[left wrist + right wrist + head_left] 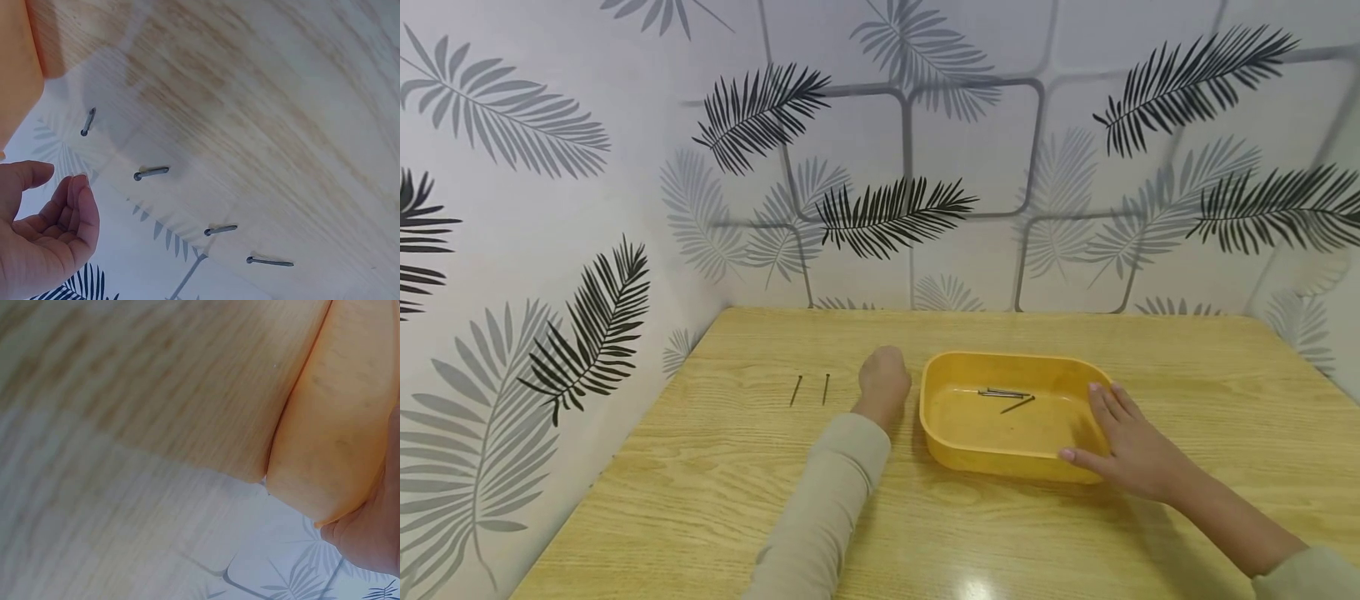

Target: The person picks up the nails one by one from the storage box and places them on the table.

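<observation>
In the head view my left hand [883, 385] is over the table just left of a yellow plastic tray [942, 454]. The left wrist view shows this hand [53, 228] with fingers loosely bent, the thumb apart from them and nothing between. Near its fingertips, several dark nails lie spaced out in a row, among them one nail [152, 173] and another nail [220, 230]. From above, only a left nail [796, 391] and its neighbour nail [826, 389] show. My right hand [1131, 446] holds the tray's right end, fingers over the rim. Three nails [1017, 405] lie inside.
The light wooden table [700, 500] meets a wall [970, 150] with a leaf pattern along its back edge. Another patterned wall [490, 250] stands along the left. The tray's raised sides stand between my two hands.
</observation>
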### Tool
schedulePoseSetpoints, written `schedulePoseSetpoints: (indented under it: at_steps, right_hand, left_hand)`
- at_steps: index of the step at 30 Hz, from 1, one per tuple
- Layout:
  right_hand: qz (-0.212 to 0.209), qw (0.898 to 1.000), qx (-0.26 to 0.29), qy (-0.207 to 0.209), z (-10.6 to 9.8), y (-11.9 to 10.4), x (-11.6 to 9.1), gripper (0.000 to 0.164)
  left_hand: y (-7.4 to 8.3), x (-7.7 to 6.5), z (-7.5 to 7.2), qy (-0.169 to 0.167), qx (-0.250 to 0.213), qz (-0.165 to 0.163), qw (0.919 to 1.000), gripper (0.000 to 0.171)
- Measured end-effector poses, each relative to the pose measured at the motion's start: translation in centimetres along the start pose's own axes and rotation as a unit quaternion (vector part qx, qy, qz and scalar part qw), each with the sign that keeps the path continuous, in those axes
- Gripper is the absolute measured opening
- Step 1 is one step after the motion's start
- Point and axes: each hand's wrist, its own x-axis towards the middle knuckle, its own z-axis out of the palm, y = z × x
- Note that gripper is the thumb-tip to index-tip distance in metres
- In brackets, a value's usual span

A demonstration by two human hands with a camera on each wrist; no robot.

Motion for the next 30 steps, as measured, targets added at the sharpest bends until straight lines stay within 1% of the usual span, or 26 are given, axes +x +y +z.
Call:
schedulePoseSetpoints:
  at_steps: [7, 11, 14, 17, 20, 25, 30]
  right_hand:
    - [-0.013, 0.999, -0.045, 0.009, 0.0, 0.4, 0.1, 0.097]
    - [-0.017, 0.998, -0.056, 0.009, 0.0, 0.6, 0.2, 0.097]
    - [-0.018, 0.998, -0.059, 0.008, 0.0, 0.6, 0.2, 0.097]
    - [-0.021, 0.998, -0.056, 0.006, 0.0, 0.7, 0.2, 0.096]
    - [-0.026, 0.998, -0.054, 0.006, 0.0, 0.8, 0.2, 0.095]
    - [-0.032, 0.998, -0.056, 0.006, -0.1, 0.7, 0.2, 0.094]
    - [-0.036, 0.998, -0.054, 0.008, -0.1, 0.5, 0.3, 0.094]
  left_hand:
    - [0.3, 0.3, -0.6, -0.009, -0.002, -0.006, 0.9999, 0.016]
    - [0.7, 0.5, -0.8, -0.016, -0.011, -0.017, 0.9997, 0.017]
    - [0.9, 0.7, -1.0, -0.024, -0.008, -0.02, 0.9995, 0.018]
    - [1.3, 0.8, -1.2, -0.029, 0.0, -0.013, 0.9995, 0.018]
    - [1.8, 0.8, -1.4, -0.026, 0.002, 0.003, 0.9997, 0.016]
    - [2.7, 0.4, -1.6, -0.024, -0.005, 0.024, 0.9994, 0.017]
    - [4.0, 0.0, -1.5, -0.022, 0.009, 0.038, 0.999, 0.017]
